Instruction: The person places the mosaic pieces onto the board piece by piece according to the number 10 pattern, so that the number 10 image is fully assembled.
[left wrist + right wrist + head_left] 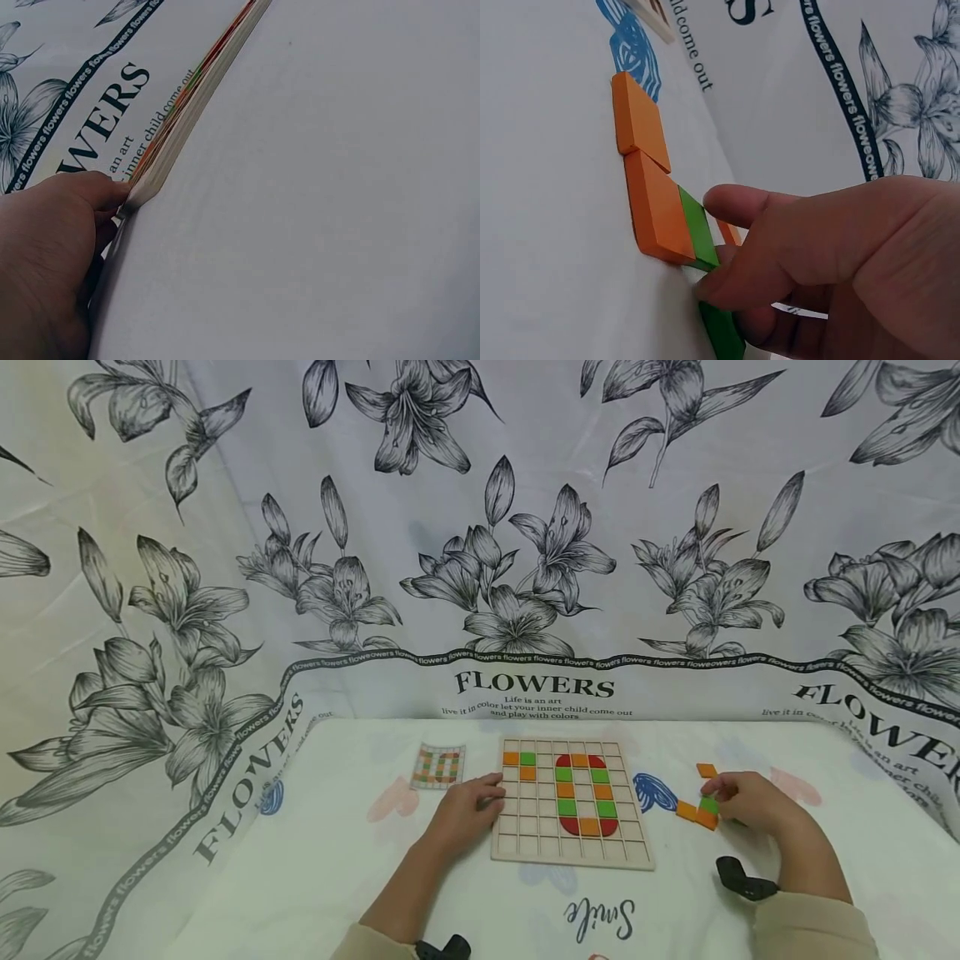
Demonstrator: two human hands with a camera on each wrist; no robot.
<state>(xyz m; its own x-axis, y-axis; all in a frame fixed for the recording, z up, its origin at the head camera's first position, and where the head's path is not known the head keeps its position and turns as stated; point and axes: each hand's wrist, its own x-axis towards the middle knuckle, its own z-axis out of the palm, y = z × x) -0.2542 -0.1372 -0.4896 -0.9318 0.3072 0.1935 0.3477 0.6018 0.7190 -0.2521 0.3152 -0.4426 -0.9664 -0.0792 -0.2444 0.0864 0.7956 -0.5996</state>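
A square wooden grid board (525, 850) lies on the table, with red, orange and green tiles forming a ring on its right side. Two orange tiles and one green tile sit at its upper left. My left hand (468, 810) holds the board's left edge, and in the left wrist view its fingers (109, 193) pinch near a corner. My right hand (750, 806) is at the loose tiles, pinching a dark green tile (722, 330). Beside its fingertips another green tile (696, 221) lies against an orange tile (658, 210); a second orange tile (640, 116) adjoins that one.
A small pattern card (438, 767) with a coloured grid lies left of the board. One more orange tile (707, 770) lies beyond the right hand. White cloth with printed hearts covers the table, and a flowered curtain (517, 568) hangs behind it.
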